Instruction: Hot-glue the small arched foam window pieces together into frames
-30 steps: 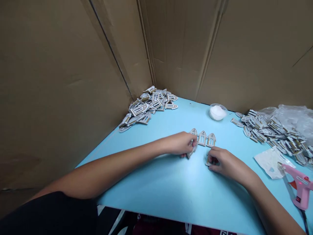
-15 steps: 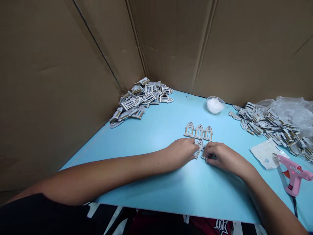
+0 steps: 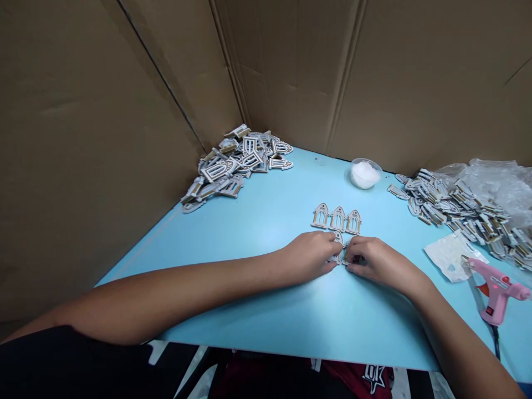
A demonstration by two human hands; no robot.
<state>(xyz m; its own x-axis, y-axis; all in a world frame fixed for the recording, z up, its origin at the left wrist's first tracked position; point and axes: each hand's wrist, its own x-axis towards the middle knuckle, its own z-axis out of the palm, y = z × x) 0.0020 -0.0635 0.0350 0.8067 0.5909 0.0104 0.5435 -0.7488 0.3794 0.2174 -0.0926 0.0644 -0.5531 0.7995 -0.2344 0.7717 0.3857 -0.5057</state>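
My left hand is closed on a small arched window piece, white with brown edges, lying on the blue table. Close beside it, my right hand has its fingers pinched on another arched window piece, mostly hidden under them. Just beyond both hands, three like pieces stand in a row: a left one, a middle one and a right one. The fingertips of the two hands are only a little apart.
Piles of window pieces lie at the back left and at the right, by a clear plastic bag. A bowl of white stuff sits at the back. A pink glue gun rests near a white sheet. Cardboard walls rise behind.
My left hand has shifted slightly right and farther over its window piece. My right hand keeps its place on the other piece. The whole view has tilted a little.
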